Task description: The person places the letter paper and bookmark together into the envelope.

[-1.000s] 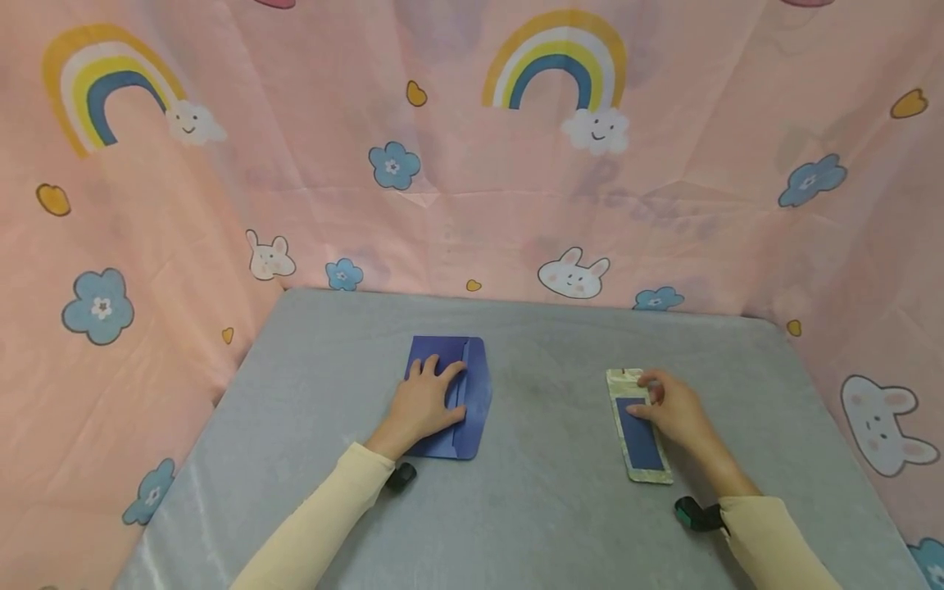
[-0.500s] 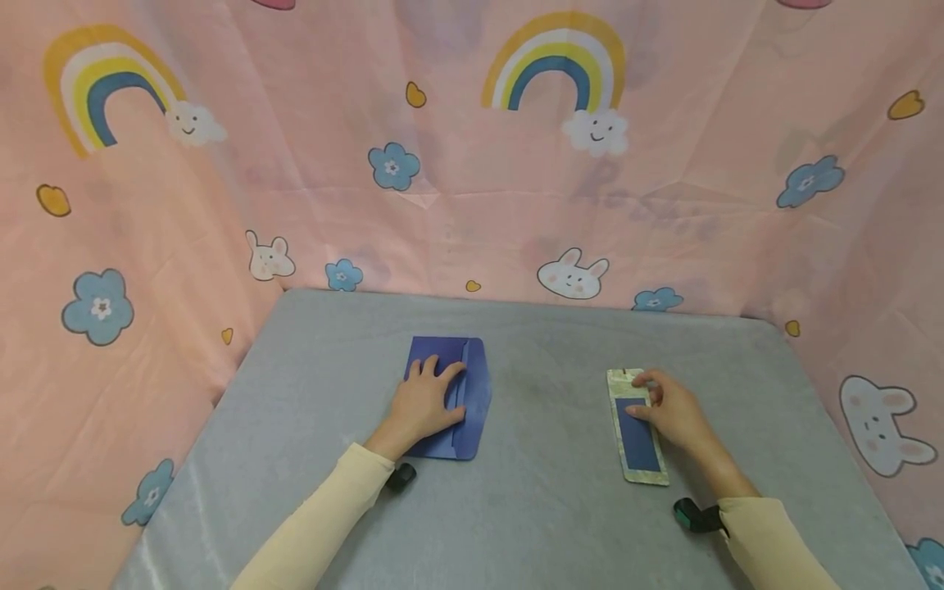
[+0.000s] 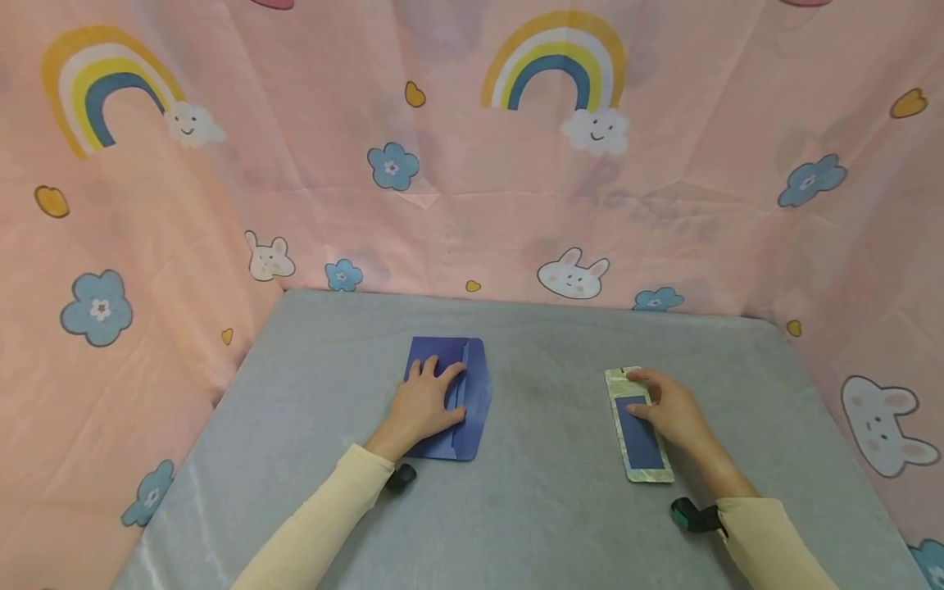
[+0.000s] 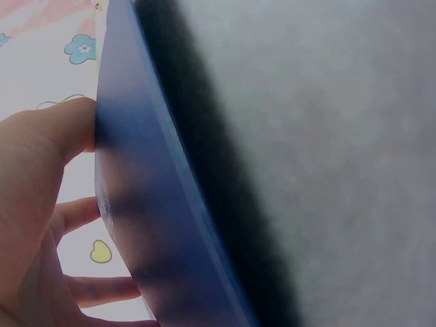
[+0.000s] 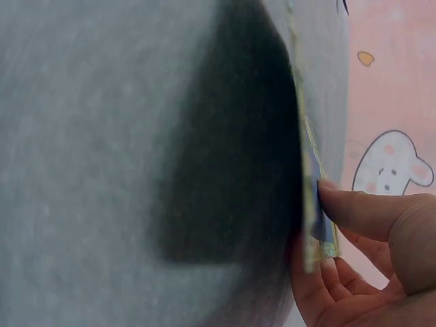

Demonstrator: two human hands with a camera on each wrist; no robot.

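Note:
In the head view, a blue envelope [image 3: 478, 401] lies on the left half of the table, its flap folded out to the right. My left hand [image 3: 422, 406] rests on it with fingers spread, and the left wrist view shows the thumb [image 4: 75, 126] and fingertips against its blue face. Over the right half, my right hand [image 3: 673, 410] pinches a long pale yellow-green card [image 3: 649, 475] with a dark blue panel, by its upper right edge. In the right wrist view the thumb presses the panel side, fingers lie behind, and the thin card [image 5: 304, 204] stands off the cloth above a broad shadow.
A grey cloth [image 3: 546, 508] covers the table. Pink printed curtains [image 3: 457, 221] hang along its back and sides. Each wrist carries a small black camera, such as the right wrist camera [image 3: 693, 515] below the hand.
The card's lower end has swung slightly left, then back right. My right fingers have shifted a little along its top edge. The left hand and envelope have stayed put.

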